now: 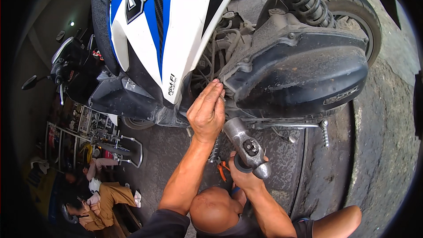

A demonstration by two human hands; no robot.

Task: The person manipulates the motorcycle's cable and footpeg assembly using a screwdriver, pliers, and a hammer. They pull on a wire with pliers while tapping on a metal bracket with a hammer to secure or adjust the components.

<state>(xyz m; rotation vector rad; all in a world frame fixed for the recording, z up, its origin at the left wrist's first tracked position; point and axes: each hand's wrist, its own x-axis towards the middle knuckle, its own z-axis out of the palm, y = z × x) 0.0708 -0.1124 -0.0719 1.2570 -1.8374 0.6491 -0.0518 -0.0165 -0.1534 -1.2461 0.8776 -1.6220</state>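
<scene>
My left hand [205,115] reaches up to the front end of a scooter's dusty black engine cover [299,70]. Its fingers are pinched together beside the engine gap, and whatever is between them is mostly hidden. Lower and to the right, my right hand [246,177] grips a ball-peen hammer [249,144]. The worn steel head faces me, its flat face toward the cover and its ball end toward my wrist. Below the head, the handle is largely hidden. The scooter's white and blue body panel [185,22] rises above my left hand.
Orange-handled pliers [221,170] lie on the dark floor between my forearms. A kick-start lever [325,133] sticks out under the cover. The rear wheel [352,9] and shock absorber [304,0] are at upper right. Another scooter [66,68] and seated people [112,198] are at left.
</scene>
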